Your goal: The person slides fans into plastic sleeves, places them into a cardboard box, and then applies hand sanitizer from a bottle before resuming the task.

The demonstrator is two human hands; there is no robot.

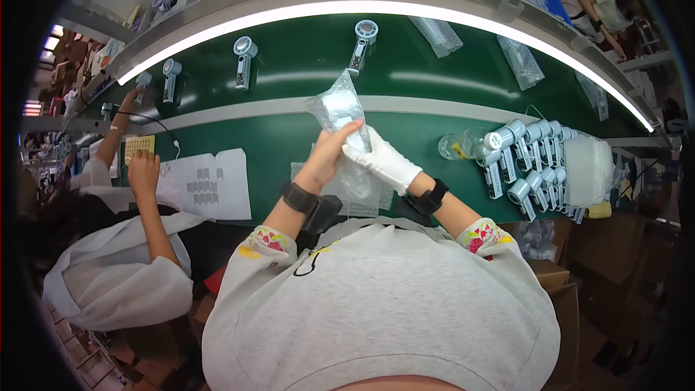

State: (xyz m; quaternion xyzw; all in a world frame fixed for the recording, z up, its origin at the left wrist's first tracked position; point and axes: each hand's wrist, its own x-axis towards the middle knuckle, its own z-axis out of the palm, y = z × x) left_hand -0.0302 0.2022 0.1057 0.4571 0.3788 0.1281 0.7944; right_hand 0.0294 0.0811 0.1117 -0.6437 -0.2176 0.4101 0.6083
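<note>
A clear bubble-wrap bag point(339, 105) is held up in front of me over the green table, between both hands. Something pale shows inside, but the plastic blurs its shape. My bare left hand point(326, 153) is closed around the bag's left side, thumb lying across the front. On the other side my right hand point(384, 161), in a white glove, grips the bag with its fingers partly hidden behind it. Below the hands, more bubble wrap point(355, 203) lies flat at the table's near edge.
Light-blue hand-held fans point(245, 61) stand spaced along the green strip beyond. Many more fans point(536, 145) crowd the right, beside stacked bubble-wrap bags point(588, 170) and a clear tape roll point(457, 146). At left a co-worker's hand point(143, 170) rests near a printed sheet point(210, 185). A lit shelf point(376, 7) spans overhead.
</note>
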